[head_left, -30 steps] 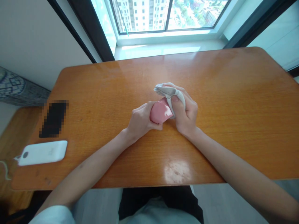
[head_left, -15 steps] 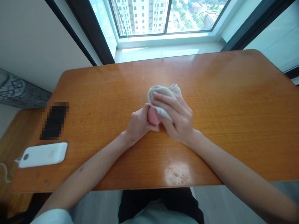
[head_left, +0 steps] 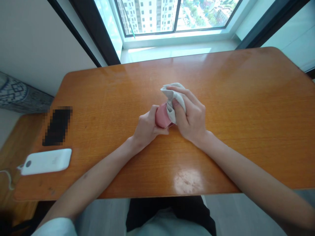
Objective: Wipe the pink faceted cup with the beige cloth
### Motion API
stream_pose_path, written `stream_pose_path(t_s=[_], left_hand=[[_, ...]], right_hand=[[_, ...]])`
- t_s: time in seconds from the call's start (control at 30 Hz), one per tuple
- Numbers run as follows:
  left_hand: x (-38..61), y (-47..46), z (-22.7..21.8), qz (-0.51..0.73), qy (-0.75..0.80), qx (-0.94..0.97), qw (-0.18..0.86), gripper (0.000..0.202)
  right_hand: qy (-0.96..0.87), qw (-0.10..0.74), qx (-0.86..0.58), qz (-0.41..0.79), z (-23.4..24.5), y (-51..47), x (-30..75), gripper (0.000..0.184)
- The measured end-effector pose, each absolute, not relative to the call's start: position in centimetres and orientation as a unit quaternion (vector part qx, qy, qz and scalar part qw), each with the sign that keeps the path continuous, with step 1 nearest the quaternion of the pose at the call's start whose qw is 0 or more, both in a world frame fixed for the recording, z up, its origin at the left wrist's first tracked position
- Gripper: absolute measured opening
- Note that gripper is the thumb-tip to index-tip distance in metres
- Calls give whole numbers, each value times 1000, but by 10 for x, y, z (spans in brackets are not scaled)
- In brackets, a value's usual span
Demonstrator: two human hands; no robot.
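Note:
A small pink object with a rounded end is gripped in my left hand, thumb above and fingers below; its kind does not show. My right hand is closed on a pale grey-white cloth, bunched between thumb and fingers. The cloth presses against the right side of the pink object and hides part of it. Both hands are over the middle of the wooden table.
On the table's left lie a white device with a cable and a blurred-out dark rectangle. A patterned fabric item stands beyond the left edge. A window is behind the table.
My right hand has shifted slightly right and turned, bunching the cloth off the top of the pink object to its right side. More of the pink surface shows. My left hand keeps its hold.

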State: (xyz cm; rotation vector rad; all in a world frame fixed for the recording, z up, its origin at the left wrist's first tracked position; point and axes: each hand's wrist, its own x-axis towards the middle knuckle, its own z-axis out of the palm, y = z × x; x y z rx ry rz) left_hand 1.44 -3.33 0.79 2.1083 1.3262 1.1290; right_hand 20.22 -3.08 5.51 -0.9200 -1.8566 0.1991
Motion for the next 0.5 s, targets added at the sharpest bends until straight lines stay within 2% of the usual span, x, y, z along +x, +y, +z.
stream_pose_path(t_s=[0.13,0.2,0.27,0.4,0.5], left_hand=[[17,-36,10,398,479,762,180,51],[17,-37,11,391,485,763,171,53],[16,-38,12,386,485,766,172,54],[13,-36,13,383,488,762,184,55],[12,-35,11,380,490,760,195,53]], right_hand=[[-645,555,-437,291,43,-15,211,36],[-581,549,-458,388,31,-7,219,38],[-546,533,-479,434,22,-2,227,42],[-565,522,-489,412,26,-6,231,46],[-681,534,-434,251,43,-24,222,40]])
